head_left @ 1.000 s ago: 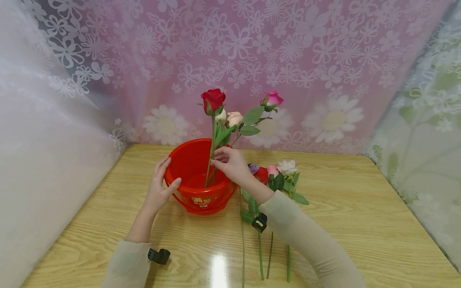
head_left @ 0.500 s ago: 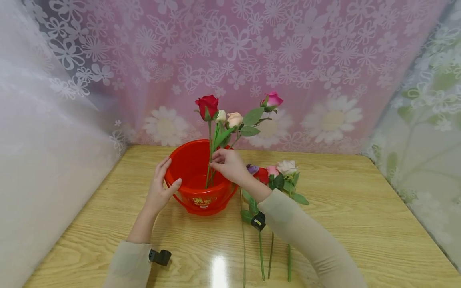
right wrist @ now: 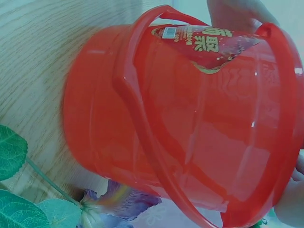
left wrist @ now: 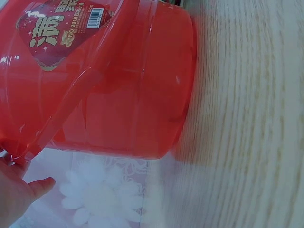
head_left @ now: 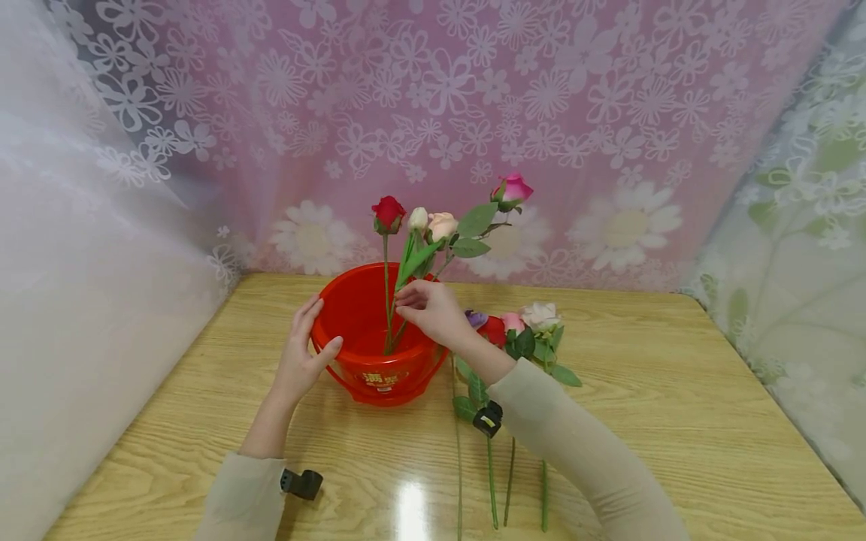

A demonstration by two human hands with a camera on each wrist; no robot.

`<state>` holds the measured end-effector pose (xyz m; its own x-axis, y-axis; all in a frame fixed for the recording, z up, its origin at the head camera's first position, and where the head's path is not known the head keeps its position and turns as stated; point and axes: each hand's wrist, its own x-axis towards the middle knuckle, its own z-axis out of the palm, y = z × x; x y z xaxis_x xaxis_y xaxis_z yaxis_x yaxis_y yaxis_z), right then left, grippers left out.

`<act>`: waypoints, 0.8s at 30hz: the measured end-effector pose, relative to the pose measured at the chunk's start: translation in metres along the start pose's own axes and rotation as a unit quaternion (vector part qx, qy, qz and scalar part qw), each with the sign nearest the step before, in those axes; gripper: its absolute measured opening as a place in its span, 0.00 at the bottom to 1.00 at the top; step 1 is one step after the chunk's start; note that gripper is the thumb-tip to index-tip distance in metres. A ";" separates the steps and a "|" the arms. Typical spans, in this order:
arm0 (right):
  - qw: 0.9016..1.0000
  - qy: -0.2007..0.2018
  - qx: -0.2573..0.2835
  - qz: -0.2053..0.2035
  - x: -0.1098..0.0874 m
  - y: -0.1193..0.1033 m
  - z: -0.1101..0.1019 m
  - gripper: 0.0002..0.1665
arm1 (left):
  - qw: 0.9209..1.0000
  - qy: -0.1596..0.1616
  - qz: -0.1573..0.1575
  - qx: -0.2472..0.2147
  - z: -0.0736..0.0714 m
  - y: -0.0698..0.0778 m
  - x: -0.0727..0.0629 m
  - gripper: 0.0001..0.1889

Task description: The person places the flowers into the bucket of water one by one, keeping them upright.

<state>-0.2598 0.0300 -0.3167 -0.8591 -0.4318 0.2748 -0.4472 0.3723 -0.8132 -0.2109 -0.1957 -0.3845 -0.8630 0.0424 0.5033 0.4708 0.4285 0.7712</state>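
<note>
A red bucket stands on the table, and my left hand holds its left rim, fingers outside and thumb over the near edge. Inside it, a red rose on a long stem leans towards the back, apart from my fingertips. My right hand is over the bucket's right side, thumb and fingers slightly parted beside a white tulip's green stem; whether they touch it cannot be seen. The white tulip, a peach rose and a bright pink rose also rise from the bucket.
Right of the bucket lie several loose flowers, among them a white rose, a pink one, a red one and a purple flower. Their stems point to the table's front edge. A flowered curtain hangs behind.
The red rose has come down and tilted away towards the back, its stem now apart from my right fingertips. My left hand has stayed on the bucket's rim.
</note>
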 end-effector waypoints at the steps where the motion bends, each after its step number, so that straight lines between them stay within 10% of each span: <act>1: 1.000 0.003 0.002 0.000 -0.001 0.000 0.000 0.09 | 1.000 0.000 0.001 -0.002 0.000 -0.002 0.000 0.33; 24: 0.999 0.038 0.024 0.013 -0.049 0.004 -0.039 0.10 | 1.000 0.003 0.001 -0.012 0.000 0.017 -0.001 0.32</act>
<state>-0.2296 0.0846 -0.3130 -0.8873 -0.3582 0.2904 -0.4140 0.3416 -0.8437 -0.2018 -0.1881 -0.3717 -0.8607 0.0373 0.5077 0.4770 0.4073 0.7788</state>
